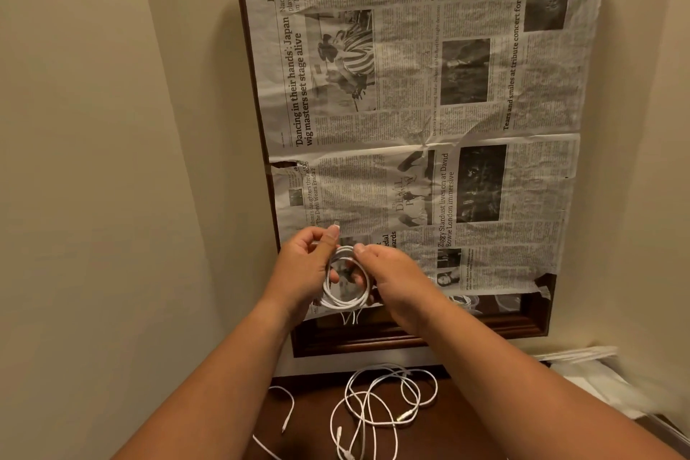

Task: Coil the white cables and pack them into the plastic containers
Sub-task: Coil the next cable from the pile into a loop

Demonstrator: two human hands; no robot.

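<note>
White cable coil [345, 288] is hanging between both hands, well above the tabletop [466, 422]. The left hand [304, 265] is curling its fingers round the coil's left side, and the right hand [392, 280] is pinching its top. Nothing seems to be binding the loops, so a slackening grip is likely risking them springing open and falling among the loose cables [381, 407] below.

The crumpled grey newspaper sheet [429, 105] covers nearly all of the dark wooden frame [254, 86], so no telling what's behind it, and its top runs off the picture. The small print's unreadable. The right hand [392, 280] hides part of the small white cable coil [345, 295]. The loose white cables [373, 407] on the dark brown surface [466, 422] get cut off at the bottom edge. The whitish stuff [597, 377] at right is too blurry to identify.
</note>
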